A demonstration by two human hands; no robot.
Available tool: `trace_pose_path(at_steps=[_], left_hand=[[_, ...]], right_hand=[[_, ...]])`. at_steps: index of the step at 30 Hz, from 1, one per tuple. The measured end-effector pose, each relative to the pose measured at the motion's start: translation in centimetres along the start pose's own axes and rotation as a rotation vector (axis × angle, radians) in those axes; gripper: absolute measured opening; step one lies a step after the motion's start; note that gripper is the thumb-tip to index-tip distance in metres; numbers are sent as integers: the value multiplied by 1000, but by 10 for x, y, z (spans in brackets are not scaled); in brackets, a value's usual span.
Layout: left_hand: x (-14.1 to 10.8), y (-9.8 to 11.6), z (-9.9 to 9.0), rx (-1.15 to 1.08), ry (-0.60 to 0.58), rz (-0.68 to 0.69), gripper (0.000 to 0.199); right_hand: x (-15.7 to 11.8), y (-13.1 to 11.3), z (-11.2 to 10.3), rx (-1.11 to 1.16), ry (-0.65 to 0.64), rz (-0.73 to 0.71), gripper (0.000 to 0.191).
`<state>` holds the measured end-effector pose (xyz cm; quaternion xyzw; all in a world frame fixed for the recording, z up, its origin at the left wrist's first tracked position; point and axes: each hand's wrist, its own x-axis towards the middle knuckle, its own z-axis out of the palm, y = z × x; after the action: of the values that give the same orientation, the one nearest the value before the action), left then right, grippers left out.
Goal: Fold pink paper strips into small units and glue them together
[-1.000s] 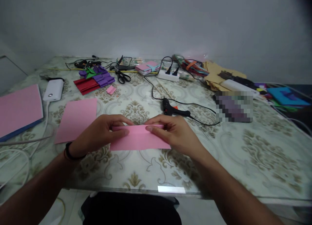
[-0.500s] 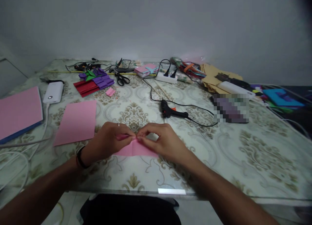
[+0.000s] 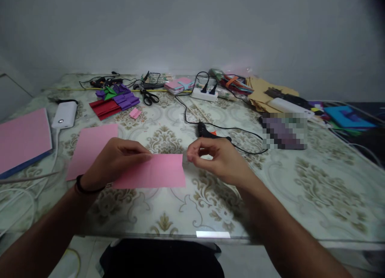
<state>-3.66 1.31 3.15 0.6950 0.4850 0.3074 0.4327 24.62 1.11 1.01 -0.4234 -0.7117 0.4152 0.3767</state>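
My left hand (image 3: pixel 122 159) is closed on a folded pink sheet of paper (image 3: pixel 159 171), pinching its upper edge between thumb and fingers. The paper is held up in front of me, with its left part behind my hand. A faint vertical crease runs down it. Just past the paper's right edge is my right hand (image 3: pixel 215 157), thumb and fingertips brought together in a pinch. A small gap parts them from the paper, and I see nothing between them. Another pink sheet (image 3: pixel 90 149) lies flat on the table, partly behind my left hand.
A black glue gun (image 3: pixel 207 131) lies beyond my right hand, its cord looping right. Black scissors (image 3: pixel 148 96), folded red paper (image 3: pixel 104 108), a white power strip (image 3: pixel 204 94) and a pink paper stack (image 3: pixel 177 85) sit farther back. At left are a power bank (image 3: pixel 64 114) and pink sheets (image 3: pixel 25 137).
My right hand has let go of the pink paper and moved right. My left hand has shifted left with the paper, which now shows more of its face.
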Motion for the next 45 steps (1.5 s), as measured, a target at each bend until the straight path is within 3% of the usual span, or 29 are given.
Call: trace_pose_path(at_steps=[5, 13, 20, 28, 38, 42, 45], left_hand=[[2, -2, 5, 6, 8, -37, 20], [3, -2, 18, 83, -101, 19, 20], [5, -2, 16, 120, -79, 20, 20], [5, -10, 32, 249, -101, 162, 11], [3, -16, 45, 260, -118, 226, 11], [2, -11, 41, 283, -108, 237, 12], [4, -5, 27, 267, -70, 240, 10]], right_hand=[[3, 3, 0, 40, 152, -13, 13], [-2, 1, 26, -8, -49, 7, 7], [-1, 2, 27, -35, -68, 12, 6], [-2, 2, 37, -114, -130, -73, 10], [-3, 10, 46, -149, -132, -147, 14], [-2, 6, 44, -125, -128, -143, 14], [-1, 3, 34, -118, -106, -125, 12]])
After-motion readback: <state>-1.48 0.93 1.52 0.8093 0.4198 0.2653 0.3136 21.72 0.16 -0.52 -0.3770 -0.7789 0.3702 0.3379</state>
